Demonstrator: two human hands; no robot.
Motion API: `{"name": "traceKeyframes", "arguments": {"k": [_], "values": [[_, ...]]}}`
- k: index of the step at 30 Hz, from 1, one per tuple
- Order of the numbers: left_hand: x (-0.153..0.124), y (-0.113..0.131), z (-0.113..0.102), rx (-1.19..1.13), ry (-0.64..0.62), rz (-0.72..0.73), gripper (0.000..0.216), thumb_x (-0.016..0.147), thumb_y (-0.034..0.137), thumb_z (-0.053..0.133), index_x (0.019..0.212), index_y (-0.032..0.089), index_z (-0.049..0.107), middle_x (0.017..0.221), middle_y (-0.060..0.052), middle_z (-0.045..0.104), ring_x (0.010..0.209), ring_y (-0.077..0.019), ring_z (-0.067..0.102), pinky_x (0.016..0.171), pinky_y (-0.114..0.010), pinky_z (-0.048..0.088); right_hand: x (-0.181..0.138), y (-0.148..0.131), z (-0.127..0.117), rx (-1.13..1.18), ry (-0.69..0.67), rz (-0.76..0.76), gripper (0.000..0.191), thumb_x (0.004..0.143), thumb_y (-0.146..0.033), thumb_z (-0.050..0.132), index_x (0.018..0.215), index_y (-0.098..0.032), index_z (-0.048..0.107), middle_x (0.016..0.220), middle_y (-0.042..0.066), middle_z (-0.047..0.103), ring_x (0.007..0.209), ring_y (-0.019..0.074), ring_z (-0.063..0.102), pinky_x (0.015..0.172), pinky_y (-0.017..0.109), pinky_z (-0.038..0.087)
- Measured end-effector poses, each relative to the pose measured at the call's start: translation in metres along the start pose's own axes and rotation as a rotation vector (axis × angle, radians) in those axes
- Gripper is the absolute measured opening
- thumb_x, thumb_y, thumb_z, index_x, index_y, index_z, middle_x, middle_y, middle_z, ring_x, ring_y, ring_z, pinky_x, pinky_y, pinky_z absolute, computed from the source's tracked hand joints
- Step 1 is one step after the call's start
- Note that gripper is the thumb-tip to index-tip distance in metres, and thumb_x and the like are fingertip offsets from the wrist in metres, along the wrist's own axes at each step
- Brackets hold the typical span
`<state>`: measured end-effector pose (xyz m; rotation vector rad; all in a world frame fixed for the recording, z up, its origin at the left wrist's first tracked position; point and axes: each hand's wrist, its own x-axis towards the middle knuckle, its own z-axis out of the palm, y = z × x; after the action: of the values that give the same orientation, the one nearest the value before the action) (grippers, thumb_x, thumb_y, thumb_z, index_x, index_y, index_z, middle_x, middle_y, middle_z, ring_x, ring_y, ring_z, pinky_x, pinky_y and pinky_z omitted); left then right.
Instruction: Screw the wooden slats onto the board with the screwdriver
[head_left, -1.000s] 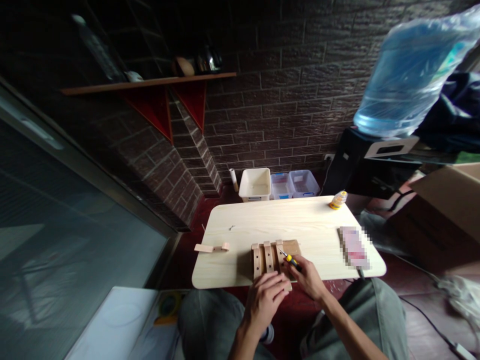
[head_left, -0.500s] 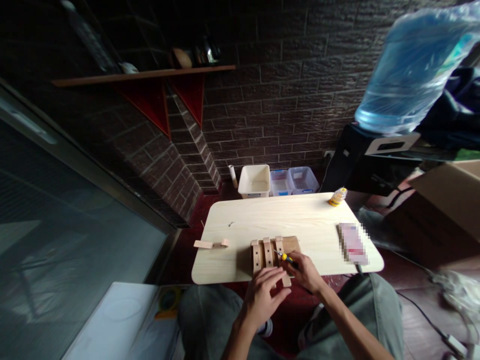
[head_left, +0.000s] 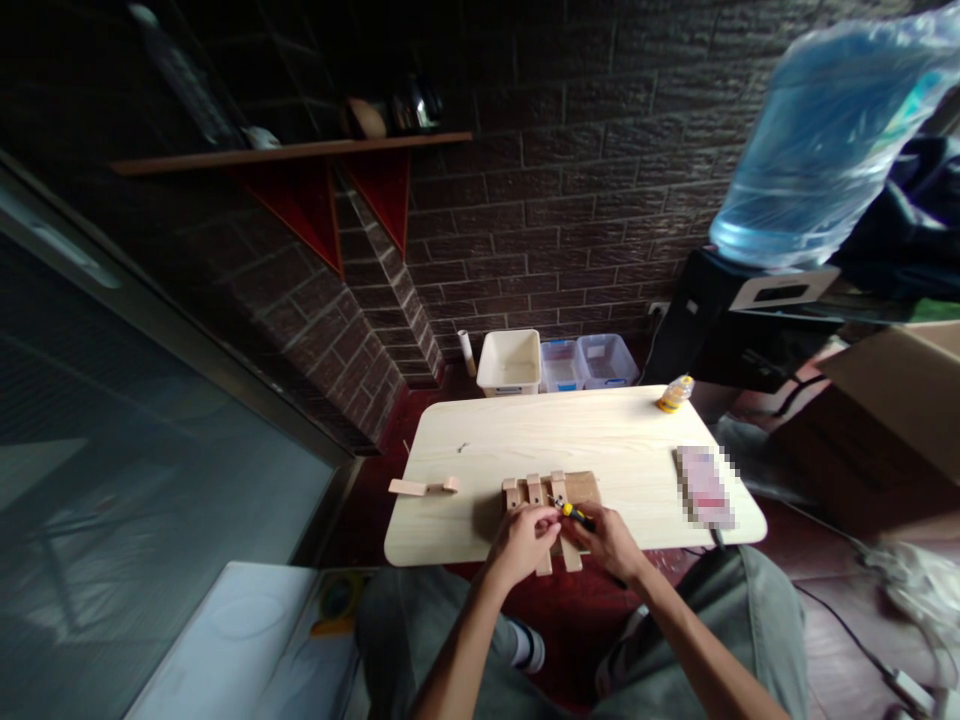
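My right hand [head_left: 613,545] grips a yellow-and-black screwdriver [head_left: 577,516], whose tip points left over a brown wooden block [head_left: 582,487]. Pale wooden strips [head_left: 534,489] with dark holes lie across this block, and some ends stick out past the table's front edge. Close to the screwdriver tip, my left hand [head_left: 523,543] has its thumb and fingers pinched together. Whatever is between those fingertips is too small to make out. Apart from the block, to the left, lies another wooden piece [head_left: 409,488] with a rounded end.
Small dark metal bits [head_left: 463,447] lie on the pale table [head_left: 622,440]. A clear container with yellow parts [head_left: 676,394] stands at the back right corner, and a blurred-out phone-like object [head_left: 705,488] with a cable lies nearer. Plastic bins [head_left: 510,364] sit behind the table.
My left hand has moved up from the front ends of the strips to the screwdriver tip, its spread fingers closing into a pinch. The right hand and screwdriver have barely moved.
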<state>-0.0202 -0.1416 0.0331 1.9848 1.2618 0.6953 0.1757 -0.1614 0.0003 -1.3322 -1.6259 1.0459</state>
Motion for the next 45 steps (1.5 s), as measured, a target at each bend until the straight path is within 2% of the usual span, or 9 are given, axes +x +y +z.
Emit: {"name": "traceKeyframes", "arguments": {"k": [5,16,21,26,30,33,36,41,45], "values": [[0.01,0.005,0.004,0.079,-0.033,-0.018,0.016,0.082,0.02,0.063,0.093,0.022,0.074,0.085,-0.001,0.074,0.073,-0.0138,0.066,0.071,-0.024,0.051,-0.001,-0.003,-0.003,0.019,-0.006,0.032,0.033,0.088,-0.043,0.055,0.094,-0.014,0.071,0.079,0.005,0.069,0.07,0.017,0.056,0.061,0.025,0.043],[0.015,0.009,0.004,0.109,-0.044,-0.042,0.014,0.079,0.016,0.064,0.089,0.021,0.072,0.082,0.001,0.073,0.07,-0.011,0.063,0.065,-0.019,0.046,-0.003,0.005,-0.004,0.059,-0.011,0.08,0.026,0.087,-0.037,0.055,0.083,-0.014,0.066,0.067,0.0,0.055,0.06,0.0121,0.044,0.054,0.023,0.035],[0.017,0.004,0.008,0.075,-0.03,-0.046,0.014,0.076,0.017,0.067,0.088,0.021,0.073,0.08,0.0,0.072,0.069,-0.0127,0.063,0.06,-0.02,0.046,-0.002,0.003,-0.01,0.103,-0.064,0.061,0.029,0.086,-0.04,0.057,0.075,-0.015,0.062,0.065,-0.001,0.052,0.06,0.0116,0.042,0.055,0.023,0.036],[0.018,-0.012,0.018,-0.024,0.003,-0.054,0.013,0.076,0.02,0.066,0.088,0.019,0.072,0.074,0.0,0.07,0.065,-0.0121,0.062,0.059,-0.02,0.047,-0.002,-0.002,-0.014,0.168,-0.055,0.094,0.036,0.086,-0.048,0.058,0.083,-0.014,0.067,0.069,0.0,0.056,0.061,0.0125,0.045,0.054,0.023,0.037],[0.021,-0.021,0.024,-0.189,0.082,-0.099,0.014,0.079,0.024,0.064,0.089,0.015,0.069,0.077,-0.002,0.07,0.067,-0.012,0.062,0.061,-0.02,0.05,-0.004,-0.002,-0.019,0.187,0.018,0.119,0.04,0.086,-0.051,0.057,0.088,-0.013,0.07,0.077,0.002,0.063,0.068,0.0156,0.051,0.06,0.025,0.041],[0.023,-0.023,0.024,-0.221,0.115,-0.088,0.014,0.078,0.024,0.065,0.088,0.014,0.068,0.077,-0.003,0.069,0.065,-0.0113,0.06,0.06,-0.02,0.049,-0.009,0.0,-0.024,0.181,0.093,0.157,0.043,0.085,-0.053,0.059,0.093,-0.013,0.072,0.078,0.003,0.065,0.07,0.0174,0.053,0.063,0.027,0.043],[0.022,-0.022,0.022,-0.178,0.099,-0.062,0.016,0.079,0.024,0.064,0.091,0.015,0.069,0.078,-0.002,0.069,0.065,-0.0114,0.06,0.061,-0.021,0.048,-0.018,0.003,-0.029,0.188,0.178,0.18,0.046,0.084,-0.055,0.059,0.096,-0.014,0.072,0.076,0.004,0.065,0.069,0.0178,0.054,0.062,0.027,0.043],[0.019,-0.017,0.015,-0.006,0.031,0.0,0.014,0.081,0.023,0.064,0.091,0.019,0.073,0.074,-0.001,0.069,0.065,-0.0121,0.059,0.062,-0.022,0.047,-0.038,0.013,-0.03,0.221,0.322,0.235,0.054,0.083,-0.064,0.055,0.089,-0.013,0.072,0.063,0.003,0.06,0.06,0.017,0.052,0.055,0.027,0.042],[0.02,-0.009,0.009,0.095,-0.001,0.07,0.012,0.082,0.022,0.065,0.09,0.021,0.074,0.076,-0.001,0.069,0.068,-0.0134,0.06,0.067,-0.024,0.048,-0.05,0.022,-0.028,0.215,0.366,0.249,0.053,0.083,-0.064,0.055,0.092,-0.015,0.073,0.067,0.004,0.063,0.066,0.02,0.056,0.059,0.029,0.045]]}}
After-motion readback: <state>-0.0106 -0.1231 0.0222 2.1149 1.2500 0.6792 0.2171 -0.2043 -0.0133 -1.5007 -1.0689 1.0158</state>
